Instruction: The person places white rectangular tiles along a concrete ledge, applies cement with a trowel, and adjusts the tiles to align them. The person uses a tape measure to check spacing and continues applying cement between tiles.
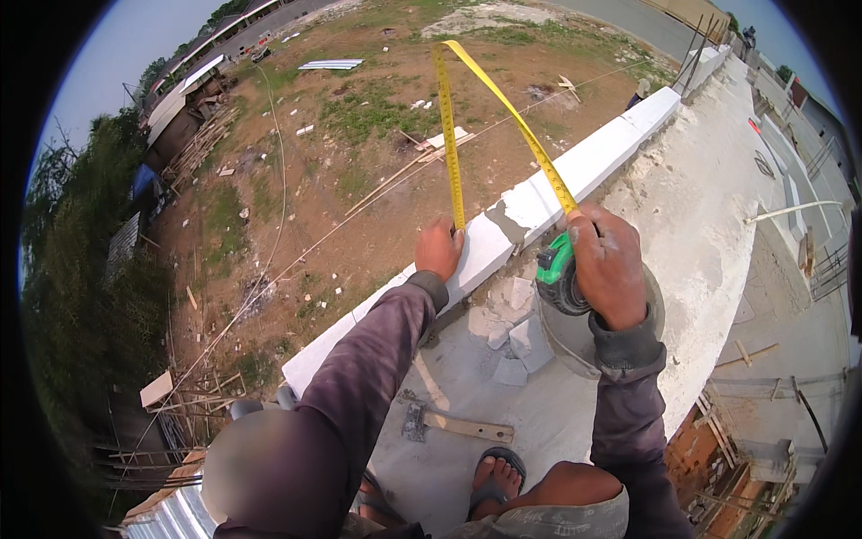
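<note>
Pinching the end of a yellow strip (515, 119) between thumb and curled fingers, the left hand (438, 249) rests at the near row of white blocks (561, 189). The right hand (611, 265) is closed around the tape measure (560, 272), a green and black case that the strip runs out of. From there the strip rises away over the blocks, bends sharply at its top, and comes down to the left hand, so the tape measure hangs between the person and the row, just on the person's side of it.

A grey patch of mortar (508, 223) lies on the blocks between the two hands. Below the right hand stands a round bucket (653, 310), partly hidden by the hand and the case. Just left of the bucket, broken block pieces (530, 344) sit in a loose heap on the concrete ledge (700, 260). Nearer the person, a hatchet-like tool (467, 426) with a wooden handle lies flat, its dark head to the left. A sandalled foot (498, 476) is beside it.

Beyond the blocks, well below, spreads bare brown ground (332, 162) with grass patches, planks (409, 171) and pale sheets (330, 65). Dark trees (76, 296) fill the far left.
</note>
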`<state>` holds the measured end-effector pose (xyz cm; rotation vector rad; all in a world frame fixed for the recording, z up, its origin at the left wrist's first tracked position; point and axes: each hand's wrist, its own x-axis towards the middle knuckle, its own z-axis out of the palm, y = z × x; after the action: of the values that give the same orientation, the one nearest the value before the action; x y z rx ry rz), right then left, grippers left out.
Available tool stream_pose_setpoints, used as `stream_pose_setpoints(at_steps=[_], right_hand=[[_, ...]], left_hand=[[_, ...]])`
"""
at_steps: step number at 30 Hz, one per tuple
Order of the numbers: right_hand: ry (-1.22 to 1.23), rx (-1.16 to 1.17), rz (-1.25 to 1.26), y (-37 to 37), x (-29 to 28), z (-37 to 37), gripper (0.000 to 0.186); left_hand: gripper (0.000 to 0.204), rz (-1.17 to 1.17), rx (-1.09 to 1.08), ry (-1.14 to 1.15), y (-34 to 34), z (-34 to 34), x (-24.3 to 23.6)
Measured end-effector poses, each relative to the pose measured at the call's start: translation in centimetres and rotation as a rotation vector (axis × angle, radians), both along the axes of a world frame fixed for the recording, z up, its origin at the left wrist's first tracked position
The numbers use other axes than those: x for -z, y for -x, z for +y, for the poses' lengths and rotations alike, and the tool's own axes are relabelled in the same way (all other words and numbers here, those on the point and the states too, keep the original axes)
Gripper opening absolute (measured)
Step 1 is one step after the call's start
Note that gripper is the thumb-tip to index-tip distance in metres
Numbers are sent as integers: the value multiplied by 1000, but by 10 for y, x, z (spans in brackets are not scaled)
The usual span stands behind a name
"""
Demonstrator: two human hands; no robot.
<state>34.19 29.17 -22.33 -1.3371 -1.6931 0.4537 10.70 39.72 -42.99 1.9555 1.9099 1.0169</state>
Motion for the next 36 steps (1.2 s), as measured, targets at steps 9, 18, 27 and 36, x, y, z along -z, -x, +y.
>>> stream_pose_setpoints(at_steps=[9,18,27,36], right_hand=[[2,-12,27,0,17,-9,21],[-8,-10,42,1,22,-11,20],[-23,-15,82,-1,28,-9,22],[173,-257,340,49,9,-50,20]], left_hand=[[24,11,-20,-35,-4,-2,7],[19,-20,-6,-21,-4,-2,3],[20,-36,-1,-9,-6,-3,0],[28,148,163,226,102,-89,-63]])
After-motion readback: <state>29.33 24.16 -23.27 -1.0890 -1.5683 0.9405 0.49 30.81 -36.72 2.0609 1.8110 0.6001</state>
